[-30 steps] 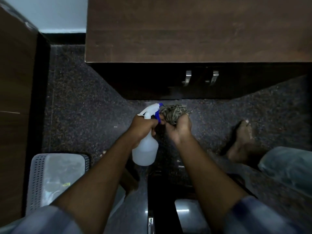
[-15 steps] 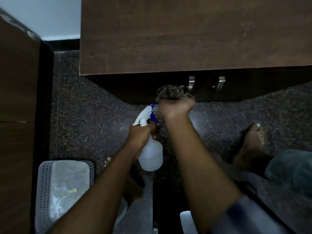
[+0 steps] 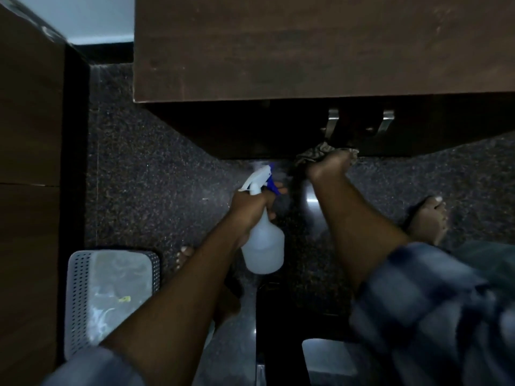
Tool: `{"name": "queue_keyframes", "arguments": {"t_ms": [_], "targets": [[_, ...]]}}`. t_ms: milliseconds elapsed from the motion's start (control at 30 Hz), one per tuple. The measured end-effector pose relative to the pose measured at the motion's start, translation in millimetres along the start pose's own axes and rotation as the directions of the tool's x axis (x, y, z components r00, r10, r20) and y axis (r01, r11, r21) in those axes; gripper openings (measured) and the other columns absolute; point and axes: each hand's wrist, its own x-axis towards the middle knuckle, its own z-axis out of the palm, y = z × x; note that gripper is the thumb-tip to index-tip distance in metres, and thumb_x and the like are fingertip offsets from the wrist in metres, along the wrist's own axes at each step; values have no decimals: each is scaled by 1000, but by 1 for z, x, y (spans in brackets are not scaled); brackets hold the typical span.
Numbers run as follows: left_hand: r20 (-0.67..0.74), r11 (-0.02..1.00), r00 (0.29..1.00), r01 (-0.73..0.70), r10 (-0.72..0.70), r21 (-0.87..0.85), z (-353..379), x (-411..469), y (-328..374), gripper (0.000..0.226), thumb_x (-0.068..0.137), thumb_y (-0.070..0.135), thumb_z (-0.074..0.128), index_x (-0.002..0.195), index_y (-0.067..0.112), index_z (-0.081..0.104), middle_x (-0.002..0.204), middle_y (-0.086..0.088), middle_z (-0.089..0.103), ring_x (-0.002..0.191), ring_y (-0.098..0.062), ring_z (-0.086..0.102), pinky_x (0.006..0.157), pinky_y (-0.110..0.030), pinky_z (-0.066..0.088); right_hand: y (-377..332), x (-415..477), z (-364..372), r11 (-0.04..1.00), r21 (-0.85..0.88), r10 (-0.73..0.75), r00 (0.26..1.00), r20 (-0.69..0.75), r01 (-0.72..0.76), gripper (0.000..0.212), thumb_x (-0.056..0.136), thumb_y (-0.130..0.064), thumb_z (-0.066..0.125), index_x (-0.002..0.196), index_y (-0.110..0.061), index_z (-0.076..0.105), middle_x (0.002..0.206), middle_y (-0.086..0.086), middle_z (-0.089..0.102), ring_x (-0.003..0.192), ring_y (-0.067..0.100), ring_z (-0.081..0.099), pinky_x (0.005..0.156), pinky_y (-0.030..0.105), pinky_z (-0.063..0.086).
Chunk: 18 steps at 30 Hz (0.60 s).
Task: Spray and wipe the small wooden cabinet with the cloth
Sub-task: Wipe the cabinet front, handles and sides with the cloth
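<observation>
The small wooden cabinet fills the top of the view, its dark front face in shadow with two metal handles. My right hand is shut on a bunched patterned cloth, pressed against the lower front of the cabinet below the left handle. My left hand grips the neck of a white spray bottle with a blue trigger, its nozzle aimed at the cabinet's base, to the left of the cloth.
A grey perforated bin with a plastic liner stands at lower left beside a tall wooden panel. Speckled dark floor lies between. Bare feet rest at right and below my left arm.
My right hand has carried the cloth away from the bottle's nozzle up and right onto the cabinet front. The bottle has stayed in my left hand. The view has come closer to the cabinet.
</observation>
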Motion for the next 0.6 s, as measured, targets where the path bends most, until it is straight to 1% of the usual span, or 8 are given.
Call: {"name": "queue_keyframes", "arguments": {"t_ms": [67,133,267,333,400,433,500,600], "targets": [[36,999,999,-8,6,41,8,9,3,38,87,-8,53,102,21,73,101,-7,80,80,-16,68,54,-26,52,-8,3,-2,999,-21,27,999,30,-27,65,102,-48,18,152,-16,45,153,14,47,142,35,42,122,50,25],[30,998,999,-35,34,55,15,16,4,43,87,-10,52,106,24,71,86,-3,77,70,-14,66,49,-24,49,-16,12,-6,1000,7,5,999,44,-5,66,101,-48,18,152,-16,45,153,16,47,141,36,44,120,52,27],[-34,990,993,-109,112,94,23,23,-2,39,86,-4,55,83,33,68,67,18,74,64,-3,66,48,-11,47,8,20,-15,998,-50,26,1000,-15,-26,63,105,-49,17,147,-13,46,159,15,37,147,33,35,124,48,21],[-133,977,970,-195,205,86,21,27,-6,29,94,-5,50,100,12,73,91,13,75,79,0,65,62,-1,45,29,17,-13,989,-54,141,990,4,-141,55,110,-31,19,153,-1,36,159,22,33,148,37,32,120,39,30],[-165,958,943,-281,288,66,16,28,-4,41,98,-8,46,131,11,62,119,17,64,97,9,60,81,2,42,48,12,-7,974,-139,177,984,-23,-179,54,111,-28,19,156,0,30,159,25,32,148,40,30,120,41,29],[-179,964,948,-260,265,52,12,28,-4,42,97,-8,49,123,20,65,112,21,67,89,13,62,77,1,45,53,8,-6,960,-188,206,978,-17,-206,59,109,-35,20,157,-2,30,158,25,32,148,41,29,122,46,24],[-199,981,961,-194,192,8,4,30,-4,43,94,-6,56,101,36,66,86,14,74,61,8,65,57,-8,50,47,4,-10,972,-208,111,994,-16,-112,66,105,-44,18,157,-5,30,158,25,32,147,41,30,121,51,22],[-157,977,965,-208,212,43,0,30,-5,41,96,-4,55,117,30,60,69,20,73,52,8,61,51,-12,50,27,23,-13,1000,-22,13,999,-33,-14,74,101,-55,11,156,-11,35,159,18,36,146,38,34,121,50,23]]}}
